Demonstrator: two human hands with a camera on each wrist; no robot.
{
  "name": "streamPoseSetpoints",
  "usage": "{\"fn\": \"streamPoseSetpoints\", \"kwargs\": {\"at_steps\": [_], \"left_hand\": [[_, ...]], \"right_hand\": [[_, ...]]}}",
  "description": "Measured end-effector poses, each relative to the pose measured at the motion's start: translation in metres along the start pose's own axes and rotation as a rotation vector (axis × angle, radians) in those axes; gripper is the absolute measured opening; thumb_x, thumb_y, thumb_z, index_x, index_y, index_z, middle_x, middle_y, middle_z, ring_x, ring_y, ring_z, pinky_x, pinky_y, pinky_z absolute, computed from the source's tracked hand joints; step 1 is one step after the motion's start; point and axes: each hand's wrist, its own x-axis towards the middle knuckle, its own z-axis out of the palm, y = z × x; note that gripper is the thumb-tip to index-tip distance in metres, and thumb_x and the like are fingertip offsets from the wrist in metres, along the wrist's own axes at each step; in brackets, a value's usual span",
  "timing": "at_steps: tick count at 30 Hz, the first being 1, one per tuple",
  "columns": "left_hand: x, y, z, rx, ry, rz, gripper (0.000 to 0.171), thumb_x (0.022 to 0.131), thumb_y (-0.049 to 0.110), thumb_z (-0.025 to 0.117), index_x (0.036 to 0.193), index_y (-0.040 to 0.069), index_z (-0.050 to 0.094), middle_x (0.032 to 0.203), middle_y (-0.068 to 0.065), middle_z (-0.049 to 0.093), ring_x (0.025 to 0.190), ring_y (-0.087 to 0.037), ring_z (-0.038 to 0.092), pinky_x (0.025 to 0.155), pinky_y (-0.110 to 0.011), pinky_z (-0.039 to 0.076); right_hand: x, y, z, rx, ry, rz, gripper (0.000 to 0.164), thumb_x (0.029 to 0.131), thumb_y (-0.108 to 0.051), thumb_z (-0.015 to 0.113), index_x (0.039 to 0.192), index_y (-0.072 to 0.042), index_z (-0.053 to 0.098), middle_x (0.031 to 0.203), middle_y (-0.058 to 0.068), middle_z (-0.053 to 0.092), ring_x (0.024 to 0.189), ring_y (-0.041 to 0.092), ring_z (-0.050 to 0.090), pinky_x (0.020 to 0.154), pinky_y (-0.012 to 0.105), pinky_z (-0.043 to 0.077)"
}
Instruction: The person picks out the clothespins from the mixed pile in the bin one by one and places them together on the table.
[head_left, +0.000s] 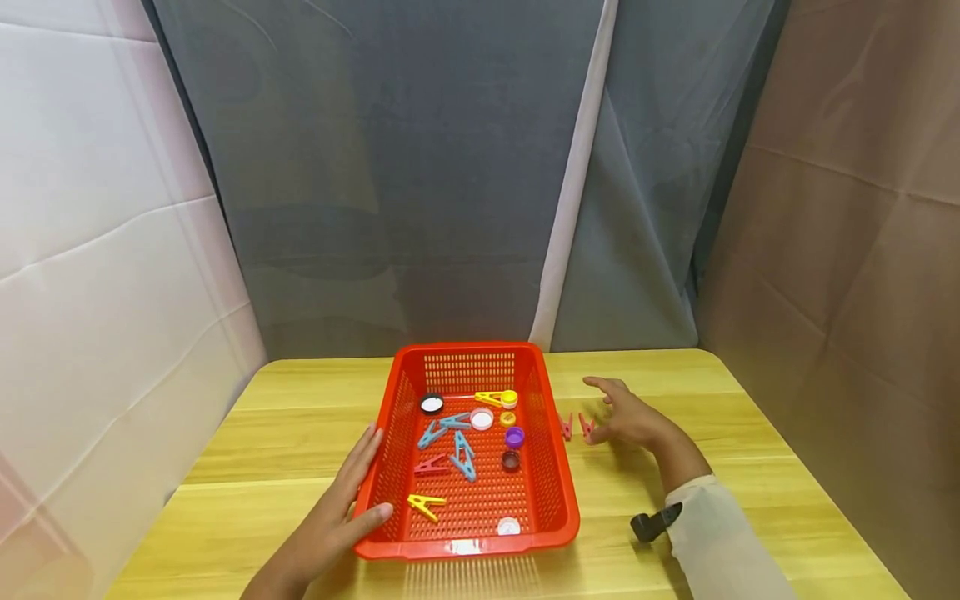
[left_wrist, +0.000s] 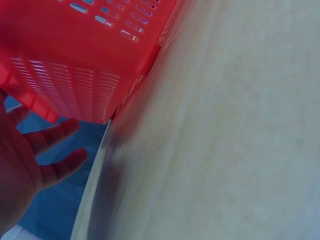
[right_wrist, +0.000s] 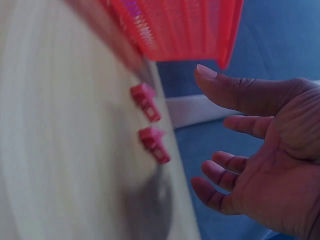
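A red plastic basket (head_left: 536,542) with slotted walls stands on the table, holding several clothespins and bottle caps. My left hand (head_left: 337,508) is at its left side, thumb at the rim near the front corner and fingers extended along the outer wall. In the left wrist view the fingers (left_wrist: 52,136) are spread beside the basket. To the right of the basket, two red clothespins (right_wrist: 146,102) lie side by side on the table. Over them hovers my right hand (head_left: 633,421), fingers apart and nothing held; the right wrist view shows its palm and spread thumb.
Inside the basket are blue clothespins (head_left: 463,456), a red clothespin (head_left: 431,466), yellow clothespins (head_left: 426,505) and caps, including a purple cap (head_left: 514,437). The wooden table (head_left: 247,467) ends at a grey curtain (head_left: 390,183). Cloth hangs on both sides.
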Motion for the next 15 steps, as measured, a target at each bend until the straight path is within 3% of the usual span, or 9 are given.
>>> {"fn": "streamPoseSetpoints", "kwargs": {"at_steps": [8,12,15], "left_hand": [[0.0,-0.001,0.0,0.001,-0.003,0.006,0.086,0.094,0.025,0.065,0.16,0.03,0.01,0.169,0.001,-0.002,0.15,-0.047,0.005,0.099,-0.075,0.036],[0.0,0.0,0.0,0.008,-0.007,0.039,0.086,0.094,0.02,0.064,0.161,0.026,0.009,0.168,0.004,-0.003,0.15,-0.046,0.006,0.1,-0.056,0.047],[0.0,0.001,-0.001,0.017,-0.005,0.057,0.087,0.094,0.017,0.064,0.161,0.024,0.009,0.168,0.004,-0.003,0.149,-0.046,0.006,0.1,-0.053,0.046]], "right_hand": [[-0.008,-0.034,-0.001,-0.06,0.03,-0.151,0.104,0.067,-0.008,0.09,0.154,-0.018,0.033,0.155,0.019,0.024,0.14,0.049,0.031,0.103,0.062,0.043],[-0.013,-0.053,0.001,-0.154,0.097,-0.147,0.105,0.067,-0.006,0.09,0.154,-0.019,0.033,0.156,0.019,0.022,0.142,0.045,0.027,0.105,0.066,0.039],[-0.019,-0.067,0.003,-0.214,0.144,-0.132,0.105,0.066,-0.005,0.089,0.154,-0.021,0.033,0.158,0.018,0.02,0.144,0.044,0.023,0.106,0.072,0.032]]}}
